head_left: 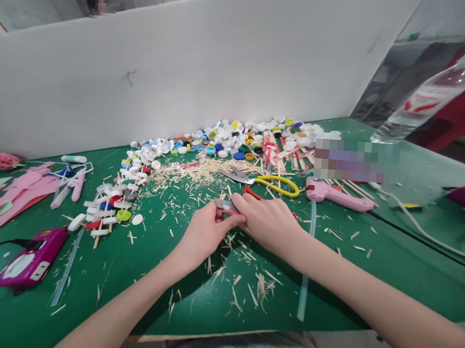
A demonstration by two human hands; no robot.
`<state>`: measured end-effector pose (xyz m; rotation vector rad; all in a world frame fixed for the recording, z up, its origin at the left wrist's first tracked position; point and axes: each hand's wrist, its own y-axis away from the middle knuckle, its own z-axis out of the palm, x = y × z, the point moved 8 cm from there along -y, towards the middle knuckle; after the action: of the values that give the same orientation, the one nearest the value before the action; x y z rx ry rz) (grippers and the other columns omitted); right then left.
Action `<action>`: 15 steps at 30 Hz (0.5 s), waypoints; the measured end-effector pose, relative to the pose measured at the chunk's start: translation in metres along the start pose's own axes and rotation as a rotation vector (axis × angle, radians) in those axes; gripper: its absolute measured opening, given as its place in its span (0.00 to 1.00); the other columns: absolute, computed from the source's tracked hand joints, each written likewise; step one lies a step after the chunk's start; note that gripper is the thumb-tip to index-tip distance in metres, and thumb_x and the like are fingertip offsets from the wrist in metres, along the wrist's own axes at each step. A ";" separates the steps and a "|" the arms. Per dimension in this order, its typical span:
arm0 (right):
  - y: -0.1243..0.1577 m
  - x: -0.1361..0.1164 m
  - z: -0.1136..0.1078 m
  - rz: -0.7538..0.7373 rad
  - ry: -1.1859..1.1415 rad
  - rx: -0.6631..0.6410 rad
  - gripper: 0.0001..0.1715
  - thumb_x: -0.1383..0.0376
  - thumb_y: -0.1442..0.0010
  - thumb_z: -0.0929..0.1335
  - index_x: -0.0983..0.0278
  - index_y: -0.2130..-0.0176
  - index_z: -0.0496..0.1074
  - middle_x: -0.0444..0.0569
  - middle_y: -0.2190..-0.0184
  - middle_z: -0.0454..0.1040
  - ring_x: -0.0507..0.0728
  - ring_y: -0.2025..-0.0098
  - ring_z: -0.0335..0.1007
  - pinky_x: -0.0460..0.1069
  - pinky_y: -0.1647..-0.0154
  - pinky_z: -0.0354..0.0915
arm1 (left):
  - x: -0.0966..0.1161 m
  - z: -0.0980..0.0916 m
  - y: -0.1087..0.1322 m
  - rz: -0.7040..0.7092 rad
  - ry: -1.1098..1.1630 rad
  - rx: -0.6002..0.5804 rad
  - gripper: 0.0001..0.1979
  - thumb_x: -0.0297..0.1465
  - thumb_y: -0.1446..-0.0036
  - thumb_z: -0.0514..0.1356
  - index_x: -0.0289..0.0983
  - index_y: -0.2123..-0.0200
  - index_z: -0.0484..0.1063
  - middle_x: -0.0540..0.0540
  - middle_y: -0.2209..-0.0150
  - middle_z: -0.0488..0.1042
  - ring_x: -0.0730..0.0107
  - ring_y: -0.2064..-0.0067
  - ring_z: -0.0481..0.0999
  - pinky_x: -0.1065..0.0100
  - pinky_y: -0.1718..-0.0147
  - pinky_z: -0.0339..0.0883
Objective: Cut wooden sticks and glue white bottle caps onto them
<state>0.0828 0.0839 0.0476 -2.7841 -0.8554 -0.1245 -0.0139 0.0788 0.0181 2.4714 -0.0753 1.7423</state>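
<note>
Over the middle of the green table, my left hand [204,231] and my right hand [267,219] meet, fingers closed together. Between their fingertips shows a small flat grey piece [226,205], perhaps a blade; its exact kind is unclear. My left thumb and fingers pinch near it, and the right fingers press at its far side. Behind the right hand, red handles [252,193] of some tool are partly hidden. Just beyond lie yellow-handled scissors [275,184], lying open, beside a heap of wood shavings [204,173]. Thin wood slivers are scattered around and below both hands.
Bottle caps [227,136] are piled along the white partition [208,70]. A pink glue gun [335,195] and a clear glue stick [308,266] lie at right, a water bottle [434,98] beyond. Leftward are a purple power strip [32,260] and pink paper [17,189].
</note>
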 end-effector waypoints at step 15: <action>-0.001 0.024 -0.007 0.327 0.089 -0.006 0.24 0.60 0.33 0.50 0.68 0.58 0.68 0.56 0.73 0.73 0.56 0.76 0.69 0.48 0.79 0.44 | -0.001 -0.015 0.001 0.119 -0.385 0.183 0.21 0.43 0.43 0.55 0.39 0.78 0.50 0.56 0.82 0.53 0.75 0.79 0.49 0.68 0.77 0.42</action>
<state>0.1020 0.0958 0.0581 -2.8540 -0.3713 -0.1923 -0.0282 0.0792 0.0226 2.9628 -0.1019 1.3397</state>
